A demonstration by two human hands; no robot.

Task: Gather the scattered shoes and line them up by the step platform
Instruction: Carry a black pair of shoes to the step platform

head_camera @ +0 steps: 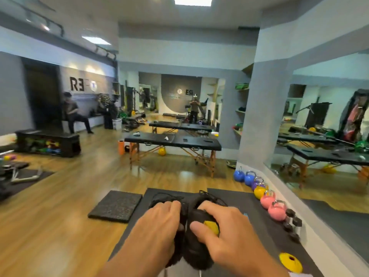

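Two black shoes are held side by side in front of me, low in the middle of the view, above a dark floor mat (235,198). My left hand (159,222) grips the left black shoe (165,198) from above, its laces loose at the far end. My right hand (221,222) grips the right black shoe (196,248), which has a yellow patch near my thumb. A black step platform (48,141) with colourful weights under it stands far off at the left wall.
A row of kettlebells (265,194) and small dumbbells lines the right wall under a mirror. A yellow cone (290,261) lies at bottom right. A square rubber tile (116,205) lies on the wood floor. Black massage tables (172,141) stand ahead. A person sits far left.
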